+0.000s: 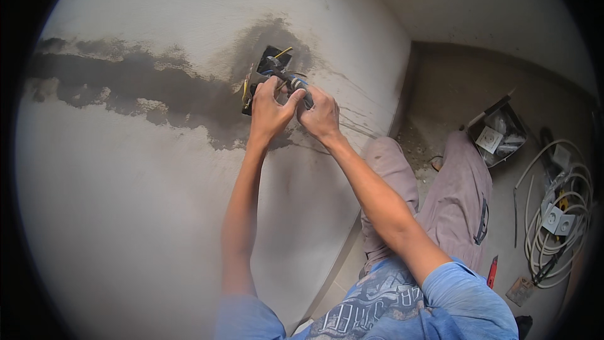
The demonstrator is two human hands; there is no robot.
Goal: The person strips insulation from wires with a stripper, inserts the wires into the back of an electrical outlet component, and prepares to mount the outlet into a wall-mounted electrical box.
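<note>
An open black wall box (274,55) with yellow, blue and other wires (284,51) sits in a dark patch on the white wall. My right hand (321,114) is closed on a dark-handled hand tool (296,84), whose metal head reaches into the box. My left hand (272,110) is at the box's lower part, just left of the tool, with its fingers bent and pressed in; what they hold is hidden.
My knees (387,170) are at the wall's foot. At the right lie an open box (516,138) with socket parts, coiled white cable (538,233), socket units (552,217), a red utility knife (492,271) and a small flat piece (521,291). A corner wall rises behind.
</note>
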